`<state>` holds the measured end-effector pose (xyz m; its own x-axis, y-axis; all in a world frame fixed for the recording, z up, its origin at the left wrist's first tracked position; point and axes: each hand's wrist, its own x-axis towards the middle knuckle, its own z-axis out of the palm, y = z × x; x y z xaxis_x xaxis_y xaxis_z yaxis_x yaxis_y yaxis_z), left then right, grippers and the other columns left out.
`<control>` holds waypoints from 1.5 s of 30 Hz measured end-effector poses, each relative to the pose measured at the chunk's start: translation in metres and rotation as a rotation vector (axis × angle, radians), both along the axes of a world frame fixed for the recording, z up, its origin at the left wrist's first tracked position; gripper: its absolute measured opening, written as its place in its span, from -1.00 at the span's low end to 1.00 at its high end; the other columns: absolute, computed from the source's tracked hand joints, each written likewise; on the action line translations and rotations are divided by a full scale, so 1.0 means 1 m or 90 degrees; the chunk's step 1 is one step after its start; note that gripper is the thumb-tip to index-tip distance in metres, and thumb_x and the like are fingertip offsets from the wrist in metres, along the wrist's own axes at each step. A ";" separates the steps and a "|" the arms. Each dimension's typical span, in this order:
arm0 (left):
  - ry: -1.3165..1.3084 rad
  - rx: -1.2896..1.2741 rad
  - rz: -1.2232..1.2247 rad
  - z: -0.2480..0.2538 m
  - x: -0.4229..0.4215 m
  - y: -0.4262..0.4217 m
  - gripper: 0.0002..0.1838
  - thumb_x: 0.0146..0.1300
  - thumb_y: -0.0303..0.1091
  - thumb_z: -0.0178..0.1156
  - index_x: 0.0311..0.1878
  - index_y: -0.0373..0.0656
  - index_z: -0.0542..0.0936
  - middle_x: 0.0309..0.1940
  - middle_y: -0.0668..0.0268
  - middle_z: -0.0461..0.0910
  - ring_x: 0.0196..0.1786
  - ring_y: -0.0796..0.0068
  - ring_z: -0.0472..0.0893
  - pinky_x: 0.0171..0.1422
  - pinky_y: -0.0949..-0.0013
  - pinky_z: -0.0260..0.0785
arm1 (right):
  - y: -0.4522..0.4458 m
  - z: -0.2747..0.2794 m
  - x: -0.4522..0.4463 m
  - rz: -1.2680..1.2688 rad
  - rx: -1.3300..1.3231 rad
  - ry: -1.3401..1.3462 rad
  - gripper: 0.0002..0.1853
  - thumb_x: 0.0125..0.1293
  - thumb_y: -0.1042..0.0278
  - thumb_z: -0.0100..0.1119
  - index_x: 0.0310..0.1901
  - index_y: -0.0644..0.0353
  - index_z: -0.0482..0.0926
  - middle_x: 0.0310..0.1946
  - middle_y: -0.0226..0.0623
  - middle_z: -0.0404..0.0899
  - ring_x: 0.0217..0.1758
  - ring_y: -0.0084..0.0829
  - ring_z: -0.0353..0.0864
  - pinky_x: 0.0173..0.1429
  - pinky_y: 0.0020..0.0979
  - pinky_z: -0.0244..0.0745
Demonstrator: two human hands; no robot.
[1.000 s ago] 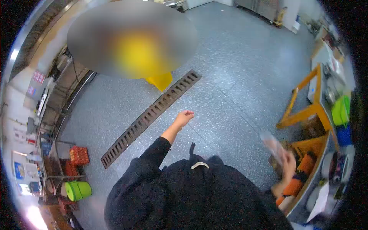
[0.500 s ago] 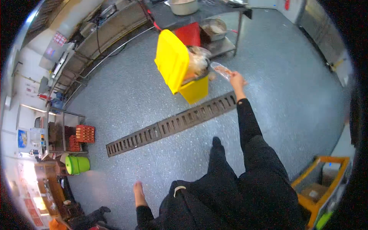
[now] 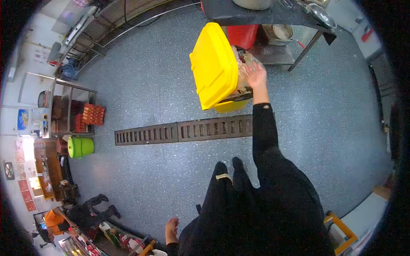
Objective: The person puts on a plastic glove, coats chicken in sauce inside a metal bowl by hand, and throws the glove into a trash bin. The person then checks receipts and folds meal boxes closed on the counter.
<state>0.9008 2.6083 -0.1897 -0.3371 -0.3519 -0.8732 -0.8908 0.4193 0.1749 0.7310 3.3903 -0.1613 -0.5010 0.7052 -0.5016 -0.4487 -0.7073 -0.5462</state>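
Observation:
My right hand (image 3: 256, 76) reaches over the opening of a yellow bin, its fingers spread. Clear plastic and other refuse (image 3: 242, 64) show beneath and beside the fingers. The bin's yellow lid (image 3: 215, 66) stands tilted open on the left, and part of the yellow body (image 3: 230, 106) shows below. Low at the bottom, my left hand (image 3: 171, 226) hangs by my side, fingers loosely apart and holding nothing.
A metal drain grate (image 3: 183, 131) crosses the floor. Beyond the bin stands a dark-topped table (image 3: 282, 17) with a red bucket (image 3: 242, 36) beneath. Egg trays (image 3: 93, 114) and a green bucket (image 3: 80, 147) are left. A person in orange (image 3: 55, 221) is lower left.
I have come closer to the bin. My right hand has moved to its opening, and the clear bag it held is out of its fingers. A person has come into view at lower left.

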 end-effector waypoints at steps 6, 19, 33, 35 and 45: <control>0.065 0.018 -0.217 0.063 -0.045 0.106 -0.67 0.06 -0.22 0.11 -0.09 -0.08 0.49 -0.23 0.39 0.53 -0.19 0.56 0.47 -0.18 0.44 0.21 | -0.079 0.102 0.001 -0.052 -0.130 0.278 -0.66 0.20 0.05 -0.15 -0.11 0.08 0.36 -0.18 -0.35 0.40 -0.04 -0.43 0.34 -0.01 -0.22 0.14; 0.506 0.086 0.119 0.097 0.101 -0.065 -0.67 0.15 -0.31 0.08 -0.01 -0.19 0.45 -0.15 0.29 0.51 -0.09 0.51 0.46 0.02 0.43 0.27 | -0.627 0.384 0.126 0.878 -0.253 0.479 -0.66 0.33 0.09 -0.27 -0.01 0.12 0.27 -0.14 -0.27 0.38 -0.08 -0.40 0.36 0.01 -0.40 0.21; 0.655 -0.205 0.779 0.093 0.380 -0.314 -0.70 0.11 -0.36 0.13 -0.06 -0.19 0.47 -0.24 0.35 0.52 -0.17 0.56 0.47 -0.05 0.47 0.30 | -0.969 0.408 0.373 1.504 -0.449 0.823 -0.54 0.31 0.15 -0.21 0.15 0.21 0.09 -0.03 -0.06 0.33 -0.01 -0.28 0.35 0.14 -0.26 0.19; 0.698 -0.296 0.827 0.083 0.404 -0.357 -0.69 0.11 -0.34 0.13 -0.06 -0.17 0.48 -0.21 0.32 0.52 -0.15 0.54 0.47 -0.02 0.46 0.29 | -1.021 0.409 0.371 1.593 -0.383 0.786 -0.56 0.29 0.23 -0.19 0.15 0.21 0.09 -0.02 -0.05 0.33 0.00 -0.25 0.35 0.15 -0.23 0.19; 0.611 -0.802 1.531 0.152 0.586 -0.368 -0.69 0.05 -0.36 0.14 -0.10 -0.24 0.48 -0.25 0.32 0.52 -0.16 0.50 0.46 -0.05 0.46 0.26 | -1.257 0.355 0.501 2.172 -0.460 0.493 -0.72 0.18 0.34 -0.05 -0.06 0.13 0.30 -0.23 -0.35 0.43 -0.20 -0.49 0.44 -0.11 -0.42 0.36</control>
<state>1.4867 2.2408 -0.0374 0.9276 -0.2898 -0.2357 0.2042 -0.1349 0.9696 1.2320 2.1332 0.1937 0.8690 -0.4912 0.0600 0.4003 0.6263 -0.6690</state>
